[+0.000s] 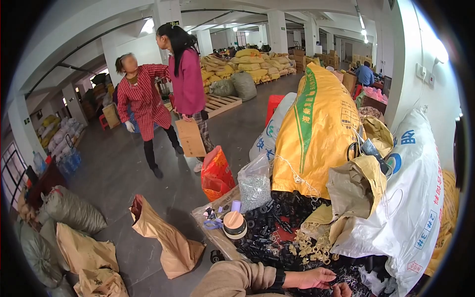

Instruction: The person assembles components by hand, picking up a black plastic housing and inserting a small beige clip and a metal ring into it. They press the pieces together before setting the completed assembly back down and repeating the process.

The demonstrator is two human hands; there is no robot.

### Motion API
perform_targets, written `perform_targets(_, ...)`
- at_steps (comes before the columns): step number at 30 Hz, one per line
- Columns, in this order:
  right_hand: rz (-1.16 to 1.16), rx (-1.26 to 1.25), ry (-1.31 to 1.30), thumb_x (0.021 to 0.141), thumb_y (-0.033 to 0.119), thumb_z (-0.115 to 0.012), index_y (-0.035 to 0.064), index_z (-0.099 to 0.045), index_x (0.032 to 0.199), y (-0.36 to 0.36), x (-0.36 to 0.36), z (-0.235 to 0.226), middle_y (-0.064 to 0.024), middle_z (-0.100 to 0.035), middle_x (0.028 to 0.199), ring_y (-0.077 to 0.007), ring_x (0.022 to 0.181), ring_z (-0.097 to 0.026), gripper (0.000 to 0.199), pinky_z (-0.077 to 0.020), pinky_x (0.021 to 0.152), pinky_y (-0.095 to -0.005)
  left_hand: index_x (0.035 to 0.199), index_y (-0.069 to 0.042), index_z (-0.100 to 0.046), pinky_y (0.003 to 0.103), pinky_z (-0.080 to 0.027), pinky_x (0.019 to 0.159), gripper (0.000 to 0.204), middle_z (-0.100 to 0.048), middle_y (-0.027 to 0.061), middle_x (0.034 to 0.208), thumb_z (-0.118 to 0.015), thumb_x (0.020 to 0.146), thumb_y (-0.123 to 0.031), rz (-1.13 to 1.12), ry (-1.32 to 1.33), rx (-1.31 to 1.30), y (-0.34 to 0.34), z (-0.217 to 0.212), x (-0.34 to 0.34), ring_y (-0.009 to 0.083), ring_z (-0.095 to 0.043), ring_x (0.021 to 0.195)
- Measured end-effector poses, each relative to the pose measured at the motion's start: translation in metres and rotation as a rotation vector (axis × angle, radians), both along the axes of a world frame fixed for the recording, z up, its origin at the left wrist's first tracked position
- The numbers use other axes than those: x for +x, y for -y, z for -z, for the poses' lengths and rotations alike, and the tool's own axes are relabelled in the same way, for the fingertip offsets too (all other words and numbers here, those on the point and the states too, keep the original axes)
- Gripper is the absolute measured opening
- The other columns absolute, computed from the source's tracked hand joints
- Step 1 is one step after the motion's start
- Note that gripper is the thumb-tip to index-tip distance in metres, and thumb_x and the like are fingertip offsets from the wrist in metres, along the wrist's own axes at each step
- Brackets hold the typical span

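My left hand (310,279), in a beige sleeve with a dark cuff, reaches in along the lower edge. Its thumb and fingers are pinched together over the pile of small black plastic parts (262,220). Just beside them are the curled fingers of my right hand (341,290), mostly cut off by the lower edge. Whatever lies between the fingertips is too small to make out. Beyond the hands lies a heap of cream-coloured plastic clips (310,246). A crumpled piece of clear plastic (372,280) sits to the right of my hands.
A big yellow sack (316,133) leans over the pile, with a white sack (403,203) to its right. A clear bag of small grey parts (255,183) and a round tub (234,224) stand left. A brown paper bag (170,242) stands on the floor. Two people (188,84) stand beyond.
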State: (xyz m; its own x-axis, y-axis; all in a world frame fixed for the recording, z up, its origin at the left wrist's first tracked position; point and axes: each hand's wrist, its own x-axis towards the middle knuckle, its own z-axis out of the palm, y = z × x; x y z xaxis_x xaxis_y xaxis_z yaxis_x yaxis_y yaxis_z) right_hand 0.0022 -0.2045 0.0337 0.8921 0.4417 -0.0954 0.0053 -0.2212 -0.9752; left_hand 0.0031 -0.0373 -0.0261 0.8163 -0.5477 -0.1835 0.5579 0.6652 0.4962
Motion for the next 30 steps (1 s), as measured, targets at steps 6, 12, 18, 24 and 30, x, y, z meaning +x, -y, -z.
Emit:
perform_targets(6,0.022,0.088,-0.054,0.081,0.009,-0.048,0.0044,-0.047,0.070,0.001,0.001,0.009,0.0023,-0.043,0.064,-0.0061,0.060,-0.037,0.012,-0.0315,0.055,-0.0191,0.089,-0.009,-0.051,0.022,-0.044,0.071,0.017,-0.054,-0.0024,0.083,-0.053,0.079,-0.022,-0.016,0.006,0.010,0.000,-0.002,-0.001,0.0075,-0.052,0.077)
perform_targets(12,0.035,0.078,-0.125,0.081,0.010,-0.049,0.0053,-0.047,0.070,0.001,-0.002,0.003,0.0037,-0.043,0.065,-0.0049,0.060,-0.036,0.011,-0.0299,0.054,-0.0184,0.087,-0.009,-0.051,0.021,-0.044,0.070,0.015,-0.053,-0.0033,0.081,-0.053,0.079,-0.022,-0.024,-0.013,0.026,0.001,0.003,-0.002,0.0071,-0.051,0.075)
perform_targets(18,0.026,0.086,-0.165,0.081,0.012,-0.050,0.0063,-0.048,0.071,-0.003,-0.005,-0.009,0.0046,-0.043,0.065,-0.0042,0.059,-0.034,0.012,-0.0286,0.054,-0.0182,0.086,-0.011,-0.051,0.020,-0.044,0.066,0.014,-0.054,-0.0044,0.078,-0.054,0.079,-0.022,-0.027,-0.043,0.060,-0.001,0.004,-0.001,0.0062,-0.051,0.071)
perform_targets(24,-0.003,0.034,-0.145,0.081,0.014,-0.049,0.0060,-0.047,0.071,-0.004,-0.006,-0.016,0.0034,-0.041,0.065,-0.0056,0.059,-0.034,0.013,-0.0291,0.054,-0.0197,0.085,-0.012,-0.051,0.019,-0.043,0.064,0.014,-0.054,-0.0052,0.078,-0.055,0.078,-0.024,-0.014,-0.054,0.092,-0.002,0.002,-0.002,0.0055,-0.051,0.068)
perform_targets(30,-0.059,-0.060,-0.037,0.081,0.014,-0.048,0.0047,-0.044,0.071,-0.002,-0.003,-0.009,0.0015,-0.037,0.064,-0.0078,0.060,-0.033,0.014,-0.0304,0.055,-0.0225,0.087,-0.013,-0.051,0.018,-0.043,0.062,0.016,-0.055,-0.0052,0.079,-0.055,0.078,-0.026,0.009,-0.044,0.105,-0.003,0.001,0.000,0.0047,-0.050,0.067)
